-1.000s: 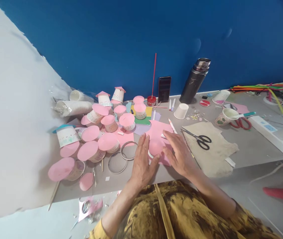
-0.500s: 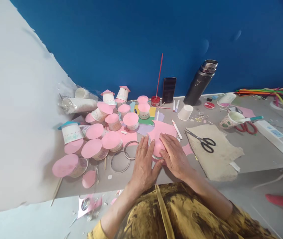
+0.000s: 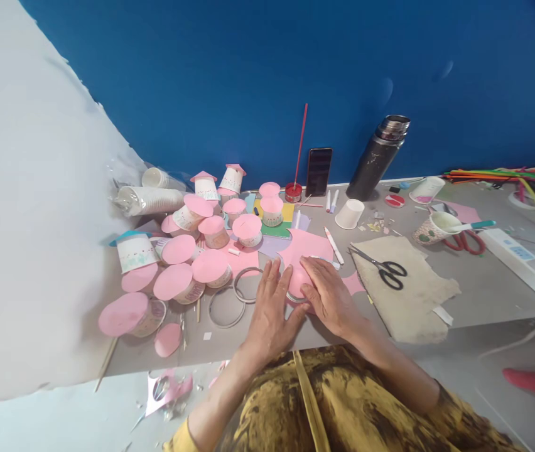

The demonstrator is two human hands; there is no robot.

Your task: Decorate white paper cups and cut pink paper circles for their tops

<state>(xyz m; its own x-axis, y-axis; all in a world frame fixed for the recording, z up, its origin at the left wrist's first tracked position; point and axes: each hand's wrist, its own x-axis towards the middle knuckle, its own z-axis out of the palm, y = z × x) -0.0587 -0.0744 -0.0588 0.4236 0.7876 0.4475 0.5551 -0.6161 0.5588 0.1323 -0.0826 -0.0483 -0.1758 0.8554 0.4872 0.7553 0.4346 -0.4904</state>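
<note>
My left hand (image 3: pixel 271 306) lies flat on the grey table, fingers stretched out beside a pink paper disc (image 3: pixel 298 281) that sits on a metal ring. My right hand (image 3: pixel 331 294) rests on the disc's right side, fingers flat and pressing the paper down. A larger pink paper sheet (image 3: pixel 306 245) lies just beyond the disc. Both hands hold nothing.
Many pink-topped paper cups (image 3: pixel 178 251) crowd the left. Two loose metal rings (image 3: pixel 234 295) lie left of my hands. Black scissors (image 3: pixel 383 267) rest on a beige cloth (image 3: pixel 409 289) to the right. A flask (image 3: pixel 380 154), phone (image 3: pixel 318 171), white cup (image 3: pixel 350 213) and pens stand behind.
Both hands have drawn closer together over the pink disc, and the right hand's fingers moved onto it. Since half a second ago the hands have stayed almost still.
</note>
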